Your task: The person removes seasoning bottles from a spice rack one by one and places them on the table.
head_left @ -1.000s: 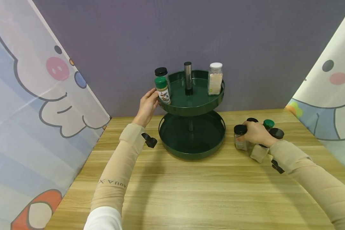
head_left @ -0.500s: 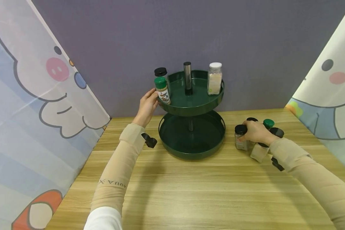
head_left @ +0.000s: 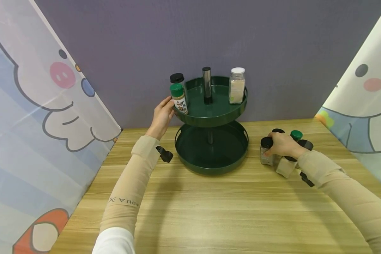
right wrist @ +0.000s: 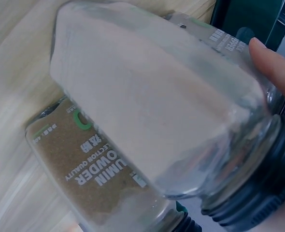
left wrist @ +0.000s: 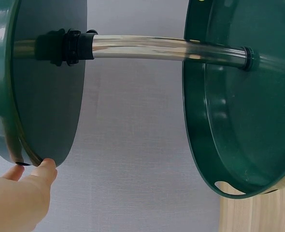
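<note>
My left hand (head_left: 162,118) grips the left rim of the upper tray (head_left: 211,121) on a dark green two-tier rack; the left wrist view shows fingertips at its edge. Close to these fingers, a green-capped seasoning bottle (head_left: 180,103) stands on that tray, in front of a black-lidded jar (head_left: 177,78). At the right, my right hand (head_left: 282,145) holds a black-lidded pepper jar (head_left: 266,155), thumb against its side. A jar of pale powder (right wrist: 152,96) tilts in front of it, and a cumin powder jar (right wrist: 92,164) sits beside that in the right wrist view.
A white-lidded jar (head_left: 237,90) stands on the upper tray's right side, across from the metal post (head_left: 207,84). Below is the lower tray (head_left: 211,171). Behind my right hand are a green lid (head_left: 296,135) and another black lid (head_left: 278,131). A grey wall (head_left: 273,53) closes the back.
The pepper jar in my right hand has shifted slightly to the right, closer to the other jars. My left hand stays at the upper tray's rim.
</note>
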Demonstrator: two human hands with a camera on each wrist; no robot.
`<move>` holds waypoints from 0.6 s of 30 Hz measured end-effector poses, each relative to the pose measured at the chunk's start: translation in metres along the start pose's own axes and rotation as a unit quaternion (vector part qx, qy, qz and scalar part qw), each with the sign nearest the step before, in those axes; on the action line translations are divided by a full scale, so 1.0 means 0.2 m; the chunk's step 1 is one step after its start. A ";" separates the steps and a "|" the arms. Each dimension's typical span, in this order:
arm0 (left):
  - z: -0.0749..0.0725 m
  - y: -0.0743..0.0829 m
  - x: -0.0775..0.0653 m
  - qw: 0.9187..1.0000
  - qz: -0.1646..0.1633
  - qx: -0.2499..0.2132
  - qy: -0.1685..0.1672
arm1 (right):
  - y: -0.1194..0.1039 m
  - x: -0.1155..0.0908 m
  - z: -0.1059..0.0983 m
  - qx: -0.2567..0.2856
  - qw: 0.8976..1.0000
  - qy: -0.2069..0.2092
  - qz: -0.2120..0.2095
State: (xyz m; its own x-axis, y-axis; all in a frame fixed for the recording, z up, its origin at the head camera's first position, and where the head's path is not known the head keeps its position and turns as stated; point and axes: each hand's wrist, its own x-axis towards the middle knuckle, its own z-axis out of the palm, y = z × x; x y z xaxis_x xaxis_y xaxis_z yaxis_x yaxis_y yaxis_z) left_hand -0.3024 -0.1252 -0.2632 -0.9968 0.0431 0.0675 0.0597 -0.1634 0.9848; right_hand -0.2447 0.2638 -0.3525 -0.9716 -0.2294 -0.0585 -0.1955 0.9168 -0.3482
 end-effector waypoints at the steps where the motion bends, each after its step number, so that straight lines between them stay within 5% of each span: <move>1: 0.00 0.00 0.00 1.000 -0.001 0.000 0.000 | 0.00 0.00 0.00 -0.001 1.000 0.000 0.002; 18: 0.00 0.01 -0.01 1.000 -0.005 -0.003 -0.002 | 0.02 -0.02 -0.01 -0.003 1.000 -0.015 0.010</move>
State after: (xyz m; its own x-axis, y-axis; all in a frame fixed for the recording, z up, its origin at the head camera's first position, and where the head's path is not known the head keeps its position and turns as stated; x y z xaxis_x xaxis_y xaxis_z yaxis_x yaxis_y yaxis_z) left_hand -0.3007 -0.1245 -0.2619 -0.9972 0.0481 0.0573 0.0484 -0.1697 0.9843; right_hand -0.2414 0.2684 -0.3519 -0.9708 -0.2214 -0.0927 -0.1778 0.9228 -0.3417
